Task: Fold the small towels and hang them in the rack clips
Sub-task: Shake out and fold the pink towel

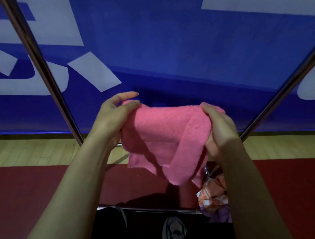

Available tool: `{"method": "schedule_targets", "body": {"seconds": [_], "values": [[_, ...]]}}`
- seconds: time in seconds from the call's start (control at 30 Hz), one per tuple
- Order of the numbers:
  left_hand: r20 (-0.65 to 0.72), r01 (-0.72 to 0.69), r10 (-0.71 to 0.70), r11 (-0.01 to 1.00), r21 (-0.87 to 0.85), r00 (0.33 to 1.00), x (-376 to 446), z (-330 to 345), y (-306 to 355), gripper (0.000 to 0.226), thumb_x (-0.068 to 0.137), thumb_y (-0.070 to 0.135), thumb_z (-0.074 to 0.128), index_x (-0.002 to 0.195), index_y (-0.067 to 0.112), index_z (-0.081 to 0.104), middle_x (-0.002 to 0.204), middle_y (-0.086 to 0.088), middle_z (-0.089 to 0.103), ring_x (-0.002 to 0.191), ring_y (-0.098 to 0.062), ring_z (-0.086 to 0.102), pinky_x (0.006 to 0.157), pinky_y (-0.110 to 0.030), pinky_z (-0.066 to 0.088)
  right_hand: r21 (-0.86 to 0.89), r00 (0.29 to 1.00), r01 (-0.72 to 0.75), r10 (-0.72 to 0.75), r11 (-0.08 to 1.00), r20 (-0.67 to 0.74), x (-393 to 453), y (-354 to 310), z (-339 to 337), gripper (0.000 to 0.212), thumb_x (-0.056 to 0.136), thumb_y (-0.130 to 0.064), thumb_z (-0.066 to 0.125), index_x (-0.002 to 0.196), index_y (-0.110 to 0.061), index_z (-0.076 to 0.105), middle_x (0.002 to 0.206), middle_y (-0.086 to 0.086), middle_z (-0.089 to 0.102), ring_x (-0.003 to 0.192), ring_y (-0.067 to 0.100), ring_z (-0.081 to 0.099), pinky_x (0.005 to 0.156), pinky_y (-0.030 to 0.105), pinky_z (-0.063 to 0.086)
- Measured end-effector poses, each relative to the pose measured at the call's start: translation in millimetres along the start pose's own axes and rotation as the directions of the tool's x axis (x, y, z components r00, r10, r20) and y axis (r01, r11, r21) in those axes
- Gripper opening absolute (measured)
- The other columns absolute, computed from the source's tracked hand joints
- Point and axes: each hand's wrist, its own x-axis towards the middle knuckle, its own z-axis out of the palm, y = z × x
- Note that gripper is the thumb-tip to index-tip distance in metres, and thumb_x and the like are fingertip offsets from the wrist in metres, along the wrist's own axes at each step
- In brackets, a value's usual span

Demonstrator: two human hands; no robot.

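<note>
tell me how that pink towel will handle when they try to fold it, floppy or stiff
Probably floppy: the pink towel sags and drapes in loose folds below where the left hand and right hand hold it. It looks light, since a grip at its top corners carries it. The fuzzy surface likely resists slipping, so folds may hold.

Left hand (112, 115) and right hand (219, 131) grip a pink towel (162, 137) by its sides, between two slanted metal poles (35, 55)
</note>
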Motion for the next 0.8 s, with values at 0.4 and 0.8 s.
{"method": "schedule_targets", "body": {"seconds": [0.4, 0.8], "values": [[-0.140, -0.216, 0.239, 0.963, 0.160, 0.961, 12.8, -11.5, -14.0, 0.016, 0.101, 0.020, 0.064, 0.113, 0.024, 0.075, 0.081, 0.010, 0.062, 0.066, -0.009, 0.053, 0.077, -0.046, 0.055, -0.130, 0.972, 0.133, -0.155, 0.983, -0.174, 6.0, -3.5, -6.7, 0.029, 0.102, -0.033, 0.058, 0.079, -0.015, 0.066, 0.070, 0.001, 0.068, 0.077, 0.019, 0.065, 0.079, 0.037, 0.053], [-0.114, -0.264, 0.285, 0.949, 0.171, 0.952, 17.3, -18.6, -14.9, 0.022, 0.094, 0.009, 0.071, 0.112, 0.020, 0.077, 0.092, -0.004, 0.070, 0.076, -0.012, 0.061, 0.069, -0.024, 0.050, -0.224, 0.946, 0.156, -0.211, 0.962, -0.246, 0.3, -11.6, -13.2, 0.038, 0.104, -0.042, 0.052, 0.073, -0.020, 0.055, 0.053, -0.011, 0.057, 0.055, 0.007, 0.058, 0.062, 0.026, 0.048]]}}
